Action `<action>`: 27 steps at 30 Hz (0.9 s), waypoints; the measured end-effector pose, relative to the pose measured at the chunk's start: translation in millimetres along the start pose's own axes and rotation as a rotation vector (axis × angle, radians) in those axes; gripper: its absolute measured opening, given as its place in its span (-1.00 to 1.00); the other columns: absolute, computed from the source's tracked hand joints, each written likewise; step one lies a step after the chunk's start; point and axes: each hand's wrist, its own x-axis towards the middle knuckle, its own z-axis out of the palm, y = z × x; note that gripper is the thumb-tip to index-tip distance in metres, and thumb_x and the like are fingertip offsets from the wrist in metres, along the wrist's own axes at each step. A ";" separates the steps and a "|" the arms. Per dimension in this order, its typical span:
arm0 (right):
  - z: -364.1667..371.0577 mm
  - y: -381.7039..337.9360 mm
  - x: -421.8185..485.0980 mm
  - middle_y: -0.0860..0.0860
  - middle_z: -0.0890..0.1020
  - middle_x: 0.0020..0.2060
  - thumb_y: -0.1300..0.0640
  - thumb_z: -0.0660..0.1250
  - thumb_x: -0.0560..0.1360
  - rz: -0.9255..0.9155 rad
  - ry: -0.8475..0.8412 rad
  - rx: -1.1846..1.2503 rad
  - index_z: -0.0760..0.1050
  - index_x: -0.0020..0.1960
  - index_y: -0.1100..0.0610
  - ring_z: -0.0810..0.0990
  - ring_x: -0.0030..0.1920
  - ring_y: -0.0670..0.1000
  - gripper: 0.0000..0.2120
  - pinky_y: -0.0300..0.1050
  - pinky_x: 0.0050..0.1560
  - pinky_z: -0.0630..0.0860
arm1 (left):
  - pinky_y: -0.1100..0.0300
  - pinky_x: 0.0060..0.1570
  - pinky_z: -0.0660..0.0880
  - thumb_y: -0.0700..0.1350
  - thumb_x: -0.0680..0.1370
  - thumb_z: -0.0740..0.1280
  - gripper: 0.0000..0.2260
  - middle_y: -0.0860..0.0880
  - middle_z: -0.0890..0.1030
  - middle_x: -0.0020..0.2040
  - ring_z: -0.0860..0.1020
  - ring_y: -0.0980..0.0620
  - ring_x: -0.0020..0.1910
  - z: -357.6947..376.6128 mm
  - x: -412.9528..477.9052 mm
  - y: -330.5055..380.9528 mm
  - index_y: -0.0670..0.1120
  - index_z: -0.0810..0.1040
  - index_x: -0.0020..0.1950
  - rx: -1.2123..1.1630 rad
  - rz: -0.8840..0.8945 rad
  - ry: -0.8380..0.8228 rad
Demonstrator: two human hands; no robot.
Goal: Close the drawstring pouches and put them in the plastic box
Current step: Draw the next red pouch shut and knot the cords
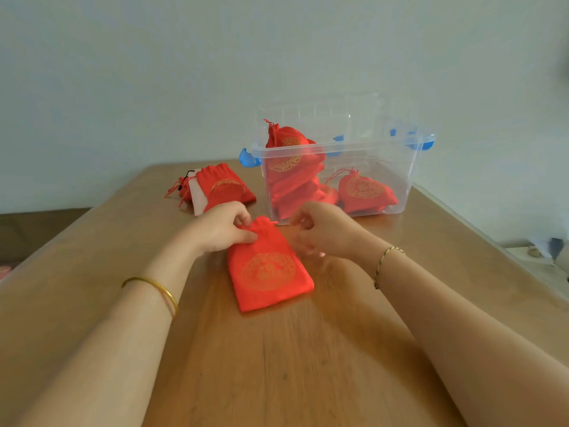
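A red drawstring pouch [268, 272] with a gold round pattern lies flat on the wooden table [277, 365] in front of me, its gathered neck pointing away. My left hand [221, 226] pinches the left side of that neck. My right hand [320, 229] hovers just right of the neck with curled fingers; whether it holds a cord is unclear. The clear plastic box [397, 180] with blue latches stands behind, holding several red pouches [292, 171]. Another red pouch [223, 186] lies at the back left.
Beside the back-left pouch lies a white flat object [197, 195] with red and black cords. The table's right edge runs close by the box. A pale wall stands behind the table.
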 end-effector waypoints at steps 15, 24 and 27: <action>-77.8 10.3 -18.6 -0.06 0.62 -0.36 0.26 0.18 0.49 0.056 0.138 0.675 0.58 -0.15 0.13 0.42 -0.46 -0.08 -0.80 -0.27 -0.43 0.31 | 0.45 -0.24 0.31 -0.24 0.43 0.41 -0.78 0.15 0.44 -0.23 0.39 0.36 -0.32 -28.8 13.8 87.2 -0.03 0.40 -0.12 -0.108 0.532 0.228; -72.9 19.7 -14.8 0.02 0.59 -0.37 0.24 0.24 0.53 0.106 0.310 0.603 0.52 -0.19 0.15 0.47 -0.52 -0.12 -0.86 -0.31 -0.49 0.40 | 0.33 -0.07 0.42 -0.14 0.42 0.44 -0.63 0.02 0.51 -0.06 0.48 0.16 -0.12 -19.7 22.7 84.1 0.05 0.38 0.13 -0.183 0.389 0.082; -71.1 18.3 -12.4 0.06 0.60 -0.36 0.26 0.22 0.54 0.085 0.380 0.690 0.51 -0.16 0.19 0.52 -0.53 -0.10 -0.86 -0.34 -0.54 0.38 | 0.32 -0.11 0.45 -0.13 0.43 0.43 -0.68 0.06 0.55 -0.03 0.51 0.18 -0.15 -24.7 21.8 78.1 0.00 0.44 0.13 -0.208 0.304 0.009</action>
